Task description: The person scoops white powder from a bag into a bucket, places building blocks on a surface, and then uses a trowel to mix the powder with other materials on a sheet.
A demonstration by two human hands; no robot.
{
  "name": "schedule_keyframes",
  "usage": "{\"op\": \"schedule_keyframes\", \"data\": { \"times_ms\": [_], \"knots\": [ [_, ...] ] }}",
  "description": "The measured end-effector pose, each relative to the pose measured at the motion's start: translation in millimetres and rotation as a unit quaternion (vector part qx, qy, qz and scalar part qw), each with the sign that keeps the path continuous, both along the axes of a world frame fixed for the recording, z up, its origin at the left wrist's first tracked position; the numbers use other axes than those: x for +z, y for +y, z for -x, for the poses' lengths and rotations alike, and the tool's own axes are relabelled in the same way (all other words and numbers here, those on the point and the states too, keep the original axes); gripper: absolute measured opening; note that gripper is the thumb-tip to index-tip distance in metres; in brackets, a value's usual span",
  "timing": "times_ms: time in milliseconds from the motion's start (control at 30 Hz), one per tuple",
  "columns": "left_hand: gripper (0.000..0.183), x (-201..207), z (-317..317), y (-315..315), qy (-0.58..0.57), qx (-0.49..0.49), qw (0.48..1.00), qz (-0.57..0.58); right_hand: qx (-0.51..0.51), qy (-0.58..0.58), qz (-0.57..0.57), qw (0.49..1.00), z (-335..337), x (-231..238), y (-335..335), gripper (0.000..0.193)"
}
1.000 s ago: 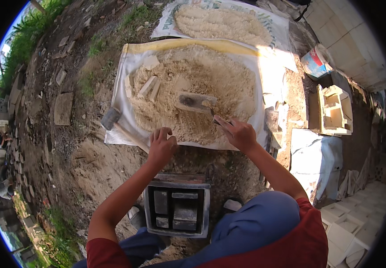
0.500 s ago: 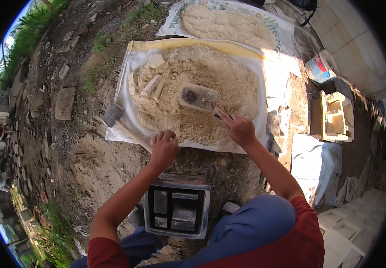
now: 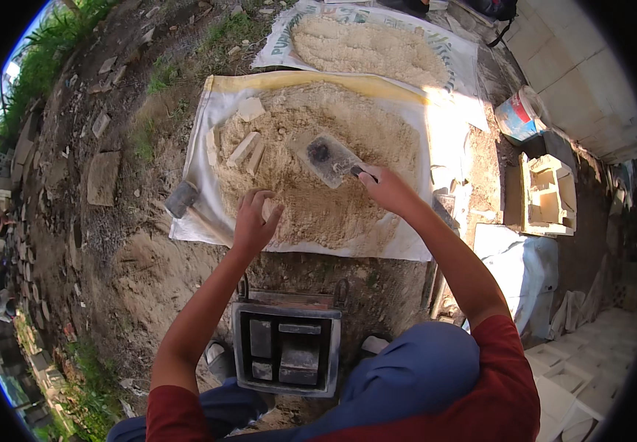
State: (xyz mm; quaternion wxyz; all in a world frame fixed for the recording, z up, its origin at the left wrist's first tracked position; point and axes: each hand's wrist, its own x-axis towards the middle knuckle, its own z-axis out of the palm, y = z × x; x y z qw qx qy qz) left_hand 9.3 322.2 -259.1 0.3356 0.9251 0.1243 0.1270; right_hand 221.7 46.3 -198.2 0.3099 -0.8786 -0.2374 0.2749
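My right hand (image 3: 390, 191) is closed round the dark handle of a trowel (image 3: 344, 163). Its flat, mortar-crusted blade lies over a pale mound of sandy mix (image 3: 377, 140), which is spread on a white woven sack (image 3: 199, 163). Over the near left edge of the mix is my left hand (image 3: 253, 225), holding nothing, thumb and fingers apart. Close beside it lies a mallet (image 3: 183, 199) with a dark head, its handle running under or behind that hand. Between my feet stands a metal block mould (image 3: 336, 346) with several dark rectangular cores inside.
Pale block fragments (image 3: 243, 149) rest on the mix's left side. Beyond lies a second sack (image 3: 466, 70) with more mix. To the right are a bucket (image 3: 517, 118), a cream hollow block (image 3: 549, 197) and a pale cloth-like sheet (image 3: 513, 258). A flat stone (image 3: 103, 179) lies left.
My right hand has swung the trowel so its blade now slants toward me on the right. My left hand has moved up and left off the mallet handle onto the mix, its fingers spreading.
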Motion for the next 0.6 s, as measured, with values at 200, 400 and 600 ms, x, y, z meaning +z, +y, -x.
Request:
{"op": "schedule_keyframes", "data": {
  "times_ms": [200,400,600],
  "knots": [
    [0.075,-26,-66,-27,-0.055,-0.001,0.996,-0.069,-0.008,-0.018,0.134,0.991,-2,53,-65,0.047],
    [0.071,-53,-144,-4,-0.134,0.023,0.982,-0.13,-0.132,-0.08,0.145,0.977,26,25,-92,0.046],
    [0.067,-67,-140,-9,-0.154,0.015,0.985,-0.079,-0.126,-0.042,0.055,0.99,59,-13,-45,0.046]
  ]
}}
